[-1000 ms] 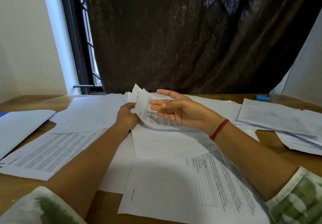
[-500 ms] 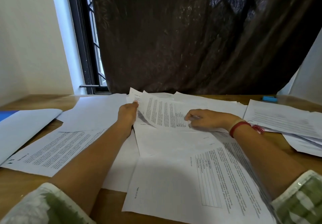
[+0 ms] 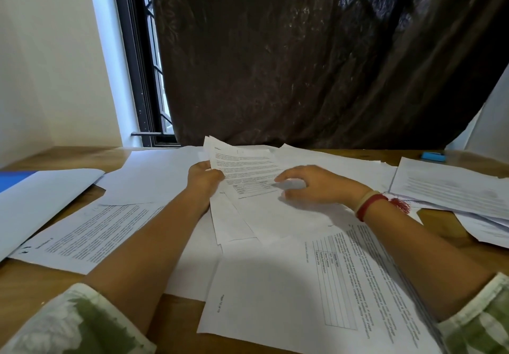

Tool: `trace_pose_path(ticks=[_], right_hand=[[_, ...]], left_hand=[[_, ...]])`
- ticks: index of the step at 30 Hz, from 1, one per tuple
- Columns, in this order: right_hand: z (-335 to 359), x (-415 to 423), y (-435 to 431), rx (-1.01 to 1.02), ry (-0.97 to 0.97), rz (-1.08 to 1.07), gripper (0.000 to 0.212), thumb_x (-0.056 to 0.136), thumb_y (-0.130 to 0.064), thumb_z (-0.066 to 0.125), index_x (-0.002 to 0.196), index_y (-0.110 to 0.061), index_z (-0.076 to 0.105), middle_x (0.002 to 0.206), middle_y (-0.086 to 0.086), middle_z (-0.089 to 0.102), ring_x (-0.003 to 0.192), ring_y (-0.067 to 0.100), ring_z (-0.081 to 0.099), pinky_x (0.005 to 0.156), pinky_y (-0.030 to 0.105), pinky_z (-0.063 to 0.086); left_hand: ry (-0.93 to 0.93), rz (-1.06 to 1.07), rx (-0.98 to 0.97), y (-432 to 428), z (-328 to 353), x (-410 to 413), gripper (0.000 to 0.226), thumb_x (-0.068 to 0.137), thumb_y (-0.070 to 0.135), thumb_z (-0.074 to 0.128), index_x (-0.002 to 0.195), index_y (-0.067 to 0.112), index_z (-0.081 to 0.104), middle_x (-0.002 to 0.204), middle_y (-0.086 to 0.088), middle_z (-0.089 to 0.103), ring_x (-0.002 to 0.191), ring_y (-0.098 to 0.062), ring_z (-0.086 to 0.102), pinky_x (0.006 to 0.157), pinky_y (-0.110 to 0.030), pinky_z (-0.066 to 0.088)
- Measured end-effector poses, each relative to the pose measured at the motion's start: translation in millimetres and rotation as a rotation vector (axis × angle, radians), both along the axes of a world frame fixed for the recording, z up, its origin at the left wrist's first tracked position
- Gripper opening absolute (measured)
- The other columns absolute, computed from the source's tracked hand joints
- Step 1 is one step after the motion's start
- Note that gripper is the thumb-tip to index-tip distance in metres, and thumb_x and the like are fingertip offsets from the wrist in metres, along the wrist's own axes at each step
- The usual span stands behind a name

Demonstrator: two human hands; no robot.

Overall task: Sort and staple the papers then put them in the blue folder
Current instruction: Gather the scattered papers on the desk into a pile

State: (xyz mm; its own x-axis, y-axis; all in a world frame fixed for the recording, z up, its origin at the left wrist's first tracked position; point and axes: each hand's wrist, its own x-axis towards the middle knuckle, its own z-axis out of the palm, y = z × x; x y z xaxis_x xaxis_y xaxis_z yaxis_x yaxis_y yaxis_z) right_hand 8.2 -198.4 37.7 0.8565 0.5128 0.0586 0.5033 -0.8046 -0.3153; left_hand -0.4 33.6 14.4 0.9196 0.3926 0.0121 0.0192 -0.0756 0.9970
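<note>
I see a smooth corner of the blue folder (image 3: 13, 181) at the far left table edge. The left hand (image 3: 203, 179) pinches a thin printed sheaf (image 3: 245, 172) at mid-table. The right hand (image 3: 316, 185), flat on paper earlier, now arches, its fingers loosely curved and holding nothing, above the matte wooden table (image 3: 440, 221)

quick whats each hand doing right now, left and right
Left hand: closed, gripping the left edge of the printed sheets.
Right hand: open, loosely curved over those sheets, holding nothing.
</note>
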Motion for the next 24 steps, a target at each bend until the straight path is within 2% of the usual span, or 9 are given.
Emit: trace_pose_path(ticks=[2,4,7,11,14,17,19,22,24], right_hand=[[-8.6,3.5,-5.3,-0.141,0.16,-0.001,0.059,0.089,-0.06,0.053,0.144,-0.042,0.038,0.151,-0.015,0.033,0.138,0.015,0.033,0.115,0.038,0.026],[-14.2,4.9,-3.8,-0.149,0.197,0.01,0.068,0.086,-0.069,0.049,0.146,-0.043,0.032,0.156,-0.015,0.026,0.143,0.015,0.026,0.119,0.04,0.019],[-17.3,1.9,9.2,-0.195,0.048,0.002,0.071,0.086,-0.073,0.041,0.145,-0.033,0.039,0.151,-0.006,0.038,0.137,0.023,0.036,0.115,0.044,0.028],[-19.7,-13.4,29.1,-0.3,-0.066,0.02,0.07,0.089,-0.073,0.034,0.134,-0.021,0.048,0.135,0.005,0.051,0.123,0.029,0.044,0.102,0.047,0.04],[-12.8,-20.1,26.0,-0.083,-0.014,0.022,0.059,0.092,-0.063,0.045,0.132,-0.021,0.054,0.135,-0.002,0.054,0.122,0.023,0.049,0.104,0.043,0.041],[-0.2,-2.2,-1.8,0.181,-0.176,-0.142,0.046,0.09,-0.053,0.058,0.128,-0.026,0.059,0.135,-0.004,0.056,0.121,0.02,0.053,0.103,0.035,0.041],[-0.6,14.6,-30.4,0.073,-0.312,-0.339,0.054,0.088,-0.057,0.058,0.133,-0.027,0.053,0.144,0.001,0.049,0.128,0.025,0.047,0.108,0.039,0.035],[-18.6,28.3,-66.9,-0.181,-0.138,-0.556,0.075,0.085,-0.073,0.044,0.145,-0.029,0.034,0.161,0.007,0.018,0.144,0.033,0.024,0.115,0.056,0.016],[-28.0,32.3,-77.5,-0.203,0.006,-0.615,0.078,0.084,-0.079,0.033,0.143,-0.028,0.034,0.161,0.008,0.018,0.144,0.037,0.025,0.115,0.06,0.017]], left_hand=[[-0.005,-0.009,-0.034,1.2,-0.9,0.3,0.035,0.087,0.0,0.065,0.122,0.007,0.062,0.116,-0.007,0.065,0.093,-0.025,0.064,0.069,-0.029,0.056],[0.003,-0.019,-0.064,2.7,-1.2,1.2,0.037,0.087,-0.001,0.063,0.123,0.007,0.061,0.118,-0.007,0.065,0.1,-0.029,0.064,0.085,-0.04,0.056],[0.006,-0.062,-0.048,3.5,-1.5,1.5,0.041,0.085,0.001,0.066,0.125,0.009,0.06,0.121,-0.009,0.065,0.105,-0.032,0.064,0.092,-0.046,0.053],[0.007,-0.12,0.06,1.7,-2.1,-0.3,0.043,0.087,-0.003,0.063,0.128,0.008,0.056,0.124,-0.008,0.062,0.111,-0.032,0.06,0.095,-0.043,0.051],[0.008,-0.114,0.09,2.3,-2.0,-1.2,0.043,0.089,-0.007,0.059,0.128,0.009,0.055,0.124,-0.008,0.06,0.111,-0.03,0.058,0.089,-0.037,0.05],[0.01,-0.098,0.043,7.6,-1.4,-0.7,0.045,0.089,-0.008,0.057,0.13,0.01,0.054,0.127,-0.008,0.06,0.111,-0.03,0.058,0.095,-0.041,0.05],[0.018,-0.086,0.018,10.1,-1.6,-0.8,0.046,0.089,-0.006,0.057,0.132,0.011,0.053,0.129,-0.008,0.059,0.114,-0.032,0.057,0.099,-0.046,0.048],[0.0,-0.079,-0.019,10.9,-2.8,0.0,0.047,0.088,-0.009,0.057,0.132,0.009,0.053,0.13,-0.01,0.059,0.114,-0.033,0.058,0.098,-0.046,0.048],[-0.003,-0.079,-0.024,9.8,-3.2,0.0,0.048,0.088,-0.009,0.056,0.132,0.009,0.053,0.13,-0.01,0.058,0.114,-0.032,0.057,0.097,-0.044,0.049]])
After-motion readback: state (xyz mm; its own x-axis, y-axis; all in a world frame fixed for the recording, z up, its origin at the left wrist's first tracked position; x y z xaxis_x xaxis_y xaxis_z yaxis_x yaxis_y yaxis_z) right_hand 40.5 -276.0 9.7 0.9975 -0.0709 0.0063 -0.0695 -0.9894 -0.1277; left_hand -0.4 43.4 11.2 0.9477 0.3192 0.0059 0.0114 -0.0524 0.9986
